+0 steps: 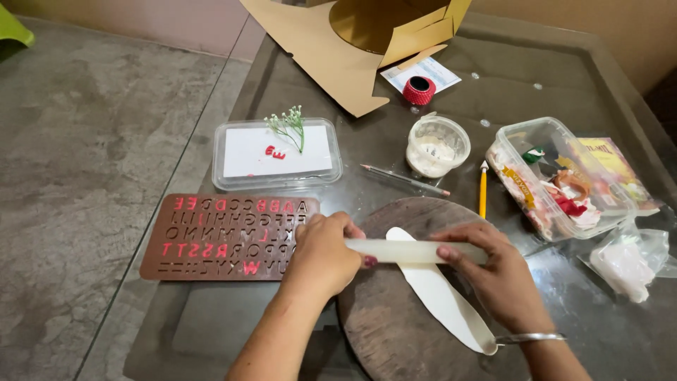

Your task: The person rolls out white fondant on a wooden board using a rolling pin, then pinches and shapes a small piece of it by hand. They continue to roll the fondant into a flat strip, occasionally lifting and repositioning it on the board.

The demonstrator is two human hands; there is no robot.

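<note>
A smooth, matt white rolling pin is gripped over soft, matt white paste. Beneath the hands, rough worn wood is shown by the round board; glossy glass by the table.

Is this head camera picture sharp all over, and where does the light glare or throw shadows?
Head view: mostly sharp, even indoor light; the glass table shows soft pale reflections near its far edge; both hands, left and right, on the white rolling pin, look slightly soft; faint shadows fall on the round wooden board; the edges bow a little.
</note>
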